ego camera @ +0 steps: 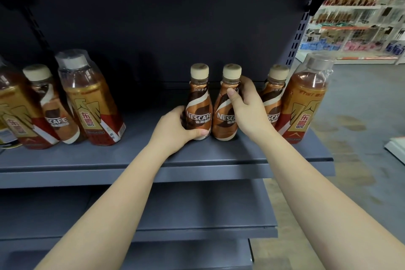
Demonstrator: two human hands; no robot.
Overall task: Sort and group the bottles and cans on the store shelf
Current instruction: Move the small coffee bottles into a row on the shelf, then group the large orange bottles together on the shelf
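**Both hands on the Nescafé pair, mid-shelf**

Grey metal store shelf (87, 160), dark back panel behind it, and a bright blurred aisle showing past its right end. Centre of the shelf: two Nescafé bottles standing upright, side by side, just about touching. The left hand (175, 126) wraps the base of the left Nescafé bottle (199, 103), thumb across its front low down, fingers curled round behind. The right hand (245, 103) grips the right Nescafé bottle (225, 114) at its shoulder, thumb pressed on the front, fingers round the far side.

Count them: four Nescafé bottles in view. A third Nescafé bottle (272, 98) sits just behind the right hand, and a fourth Nescafé bottle (54, 107) stands toward the left end. Three larger Dongpeng drink bottles: one Dongpeng bottle (304, 103) at the right end, a second Dongpeng bottle (92, 103) left of centre, a third Dongpeng bottle (17, 112) at the left edge.

Nescafé bottles are slim, waisted plastic with cream caps and brown-and-white swirl wraps; Dongpeng bottles are broader, clear-capped, amber liquid, gold-and-red labels.
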